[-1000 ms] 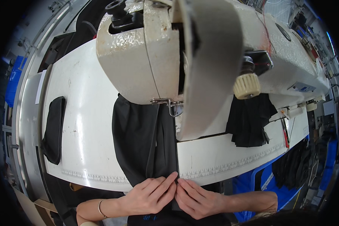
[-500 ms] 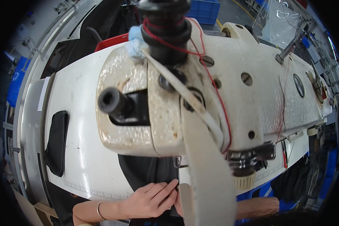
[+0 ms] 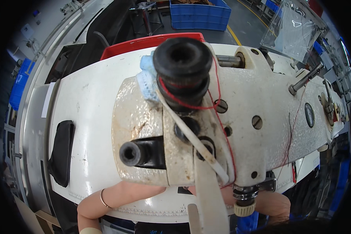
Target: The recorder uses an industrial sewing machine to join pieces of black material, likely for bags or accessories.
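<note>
A cream sewing machine head (image 3: 238,117) fills the middle of the view and covers most of both hands. My left hand (image 3: 146,189) reaches in beneath the machine's left end, with a bracelet (image 3: 102,198) on its wrist. Its fingers are out of sight. My right forearm (image 3: 273,202) comes from the lower right and passes behind the machine. Only a sliver of my right hand (image 3: 191,190) shows, beside a small dark edge of something I cannot make out. What either hand holds is hidden. Red thread (image 3: 218,84) runs over the machine's front.
A folded black fabric piece (image 3: 61,152) lies at the left of the white table (image 3: 89,97). A red tray (image 3: 121,47) stands behind the machine, and a blue crate (image 3: 201,16) beyond it on the floor. A ruler strip (image 3: 152,212) follows the table's near edge.
Both hands have moved forward under the machine head, out of sight. The black cloth that lay under my left hand no longer shows there. My view has tilted, so the machine sits lower.
</note>
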Tool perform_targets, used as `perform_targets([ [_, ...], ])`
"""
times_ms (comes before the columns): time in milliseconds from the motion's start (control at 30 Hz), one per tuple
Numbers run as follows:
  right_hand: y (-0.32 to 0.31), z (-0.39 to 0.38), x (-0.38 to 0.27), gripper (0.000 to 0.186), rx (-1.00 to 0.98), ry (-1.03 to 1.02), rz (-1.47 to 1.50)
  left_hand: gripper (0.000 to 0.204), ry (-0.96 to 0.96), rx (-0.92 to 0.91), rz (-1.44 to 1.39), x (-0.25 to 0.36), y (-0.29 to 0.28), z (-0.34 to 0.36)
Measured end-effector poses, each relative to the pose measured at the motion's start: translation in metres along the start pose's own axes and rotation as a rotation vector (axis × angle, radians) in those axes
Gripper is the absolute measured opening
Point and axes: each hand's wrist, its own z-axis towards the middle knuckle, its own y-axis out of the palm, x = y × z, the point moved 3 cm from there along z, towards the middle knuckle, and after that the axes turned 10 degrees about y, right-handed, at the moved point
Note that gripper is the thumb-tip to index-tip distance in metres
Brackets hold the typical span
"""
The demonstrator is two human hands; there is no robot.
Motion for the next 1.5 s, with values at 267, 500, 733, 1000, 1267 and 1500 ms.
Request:
perform_targets([
  [267,0.01,-0.003,0.004,0.025,0.187,0.001,0.185,0.029,-0.456,0.478,-0.681,-0.029,-0.01,-0.004],
  [500,0.008,-0.008,0.015,0.023,0.123,0.197,0.433,0.03,-0.047,0.061,0.006,0.014,-0.001,-0.015],
  [733,0.019,-0.008,0.025,0.023,0.035,0.368,0.683,0.036,-0.041,0.035,-0.02,0.013,-0.001,-0.017],
  [1000,0.027,-0.012,0.036,0.023,-0.066,0.571,0.969,0.035,-0.061,-0.017,-0.167,0.011,-0.004,-0.012],
  [1267,0.023,-0.015,0.038,0.026,-0.183,0.768,1.222,0.038,-0.109,-0.002,-0.279,0.008,-0.006,-0.007],
  [1500,-0.016,0.004,0.022,0.033,0.022,0.56,0.922,0.045,-0.066,0.027,-0.189,0.01,-0.016,-0.005],
])
